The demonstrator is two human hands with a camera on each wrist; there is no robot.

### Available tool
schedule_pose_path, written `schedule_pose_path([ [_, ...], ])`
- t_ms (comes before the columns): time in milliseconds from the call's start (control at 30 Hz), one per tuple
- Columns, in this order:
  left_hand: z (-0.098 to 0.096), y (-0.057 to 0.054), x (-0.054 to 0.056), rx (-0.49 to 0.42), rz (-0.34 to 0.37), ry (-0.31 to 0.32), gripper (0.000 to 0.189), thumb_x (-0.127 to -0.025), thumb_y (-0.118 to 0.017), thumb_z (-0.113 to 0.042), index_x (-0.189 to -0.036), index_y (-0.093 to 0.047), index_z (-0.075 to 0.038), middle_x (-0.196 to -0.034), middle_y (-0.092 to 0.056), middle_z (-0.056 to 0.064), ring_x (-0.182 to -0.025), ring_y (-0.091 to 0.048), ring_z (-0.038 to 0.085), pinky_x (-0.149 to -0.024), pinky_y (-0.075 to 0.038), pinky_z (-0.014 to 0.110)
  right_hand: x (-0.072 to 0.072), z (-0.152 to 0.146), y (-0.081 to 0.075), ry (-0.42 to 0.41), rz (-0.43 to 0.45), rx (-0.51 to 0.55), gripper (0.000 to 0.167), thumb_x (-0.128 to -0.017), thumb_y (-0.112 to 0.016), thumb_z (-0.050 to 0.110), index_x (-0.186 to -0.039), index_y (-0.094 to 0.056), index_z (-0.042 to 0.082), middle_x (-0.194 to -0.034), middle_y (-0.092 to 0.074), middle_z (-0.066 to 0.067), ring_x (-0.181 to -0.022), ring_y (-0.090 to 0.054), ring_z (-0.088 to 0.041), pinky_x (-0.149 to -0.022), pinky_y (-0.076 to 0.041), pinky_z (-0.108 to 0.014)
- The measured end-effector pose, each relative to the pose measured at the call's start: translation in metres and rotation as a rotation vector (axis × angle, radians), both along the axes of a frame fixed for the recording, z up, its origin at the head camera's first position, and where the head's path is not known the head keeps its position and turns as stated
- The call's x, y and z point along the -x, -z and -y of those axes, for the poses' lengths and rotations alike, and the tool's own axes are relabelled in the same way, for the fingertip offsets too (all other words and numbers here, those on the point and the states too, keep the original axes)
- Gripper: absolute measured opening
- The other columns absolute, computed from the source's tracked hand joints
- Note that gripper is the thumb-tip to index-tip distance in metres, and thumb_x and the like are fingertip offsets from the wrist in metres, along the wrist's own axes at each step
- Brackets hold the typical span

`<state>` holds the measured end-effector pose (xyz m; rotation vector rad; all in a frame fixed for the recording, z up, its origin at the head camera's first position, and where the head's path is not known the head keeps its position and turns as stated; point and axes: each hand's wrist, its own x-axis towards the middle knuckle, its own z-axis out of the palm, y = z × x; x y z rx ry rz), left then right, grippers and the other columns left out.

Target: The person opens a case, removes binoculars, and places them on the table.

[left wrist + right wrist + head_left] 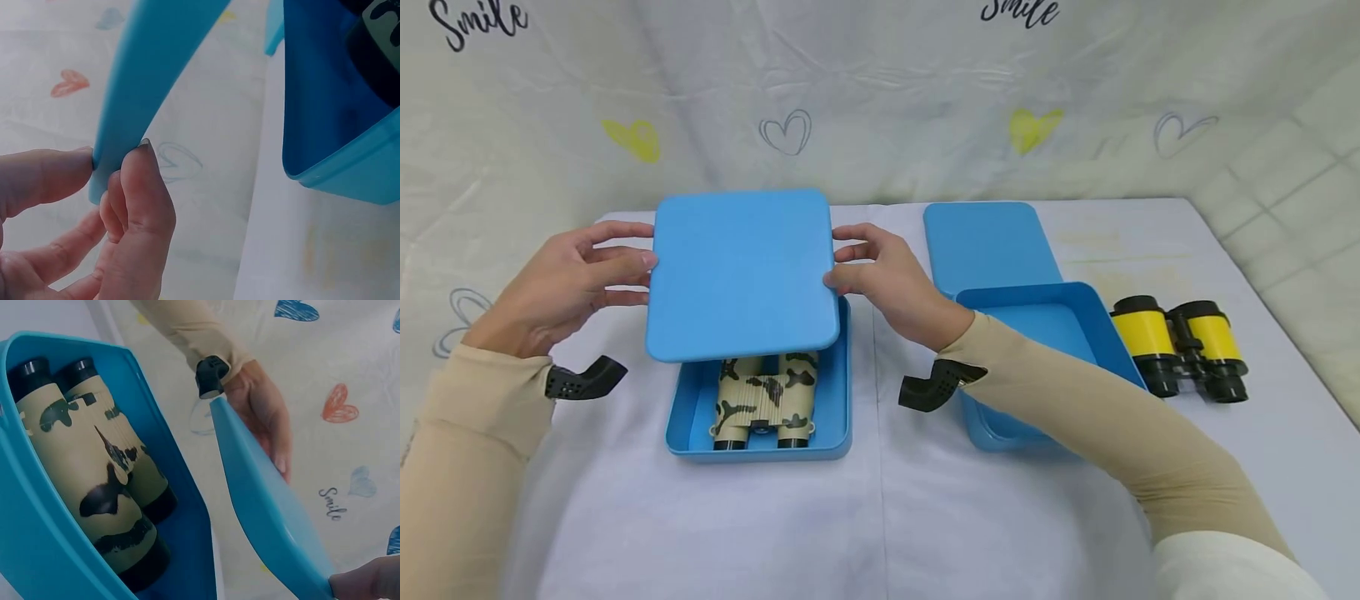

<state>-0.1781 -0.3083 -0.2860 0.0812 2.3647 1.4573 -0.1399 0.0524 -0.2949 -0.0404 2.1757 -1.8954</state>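
Both hands hold a square blue lid [741, 275] level above an open blue box [688, 421]. My left hand [640, 267] pinches the lid's left edge [150, 75] between thumb and fingers [140, 181]. On the opposite edge, my right hand [842, 262] grips with its fingers. Camouflage binoculars [765, 398] lie inside the box, half covered by the lid. The right wrist view shows the binoculars [94, 469] in the box [37, 550], the tilted lid [269, 506] and my left hand [262, 419] beyond it.
A second open blue box [1045, 321] stands to the right, partly under my right forearm, with its lid [988, 242] lying behind it. Yellow-and-black binoculars [1180, 346] lie on the white cloth near the table's right edge. A heart-printed cloth hangs behind.
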Motion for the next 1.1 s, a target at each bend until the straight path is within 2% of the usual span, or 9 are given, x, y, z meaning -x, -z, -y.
schedule_pose_path([
  [200, -0.001, -0.002, 0.009, -0.010, 0.006, -0.007, 0.060, -0.100, -0.067, -0.035, -0.152, -0.043, -0.019, -0.106, -0.074, -0.019, -0.094, -0.073, 0.009, -0.082, -0.062, 0.022, 0.008, 0.001, 0.001, 0.006, 0.000, 0.012, 0.059, -0.092, -0.068, 0.007, -0.149, -0.050, 0.012, -0.124, -0.059, -0.013, -0.100, -0.068, -0.028, -0.103, -0.058, -0.044],
  [467, -0.002, -0.002, 0.017, 0.011, 0.001, -0.005, 0.062, -0.100, -0.067, -0.038, -0.154, -0.042, -0.019, -0.107, -0.072, -0.020, -0.096, -0.072, 0.007, -0.081, -0.062, 0.021, 0.018, 0.002, 0.002, 0.005, -0.001, 0.027, 0.058, -0.093, -0.068, 0.006, -0.148, -0.051, 0.011, -0.121, -0.061, -0.013, -0.102, -0.068, -0.026, -0.100, -0.060, -0.041],
  [867, -0.004, -0.001, 0.034, -0.028, 0.025, -0.028, 0.069, -0.097, -0.070, -0.041, -0.155, -0.043, -0.017, -0.108, -0.073, -0.019, -0.095, -0.073, 0.007, -0.080, -0.062, 0.020, 0.032, 0.004, 0.003, 0.028, -0.009, 0.059, 0.057, -0.093, -0.068, 0.004, -0.147, -0.051, 0.010, -0.120, -0.062, -0.012, -0.102, -0.068, -0.023, -0.097, -0.061, -0.036],
  [1100, -0.008, -0.005, 0.041, -0.064, 0.011, -0.042, 0.068, -0.096, -0.072, -0.039, -0.154, -0.046, -0.016, -0.108, -0.072, -0.016, -0.093, -0.073, 0.008, -0.078, -0.062, 0.020, 0.041, 0.003, 0.004, 0.050, 0.004, 0.090, 0.058, -0.092, -0.067, 0.002, -0.148, -0.051, 0.007, -0.121, -0.062, -0.013, -0.103, -0.067, -0.022, -0.098, -0.060, -0.035],
])
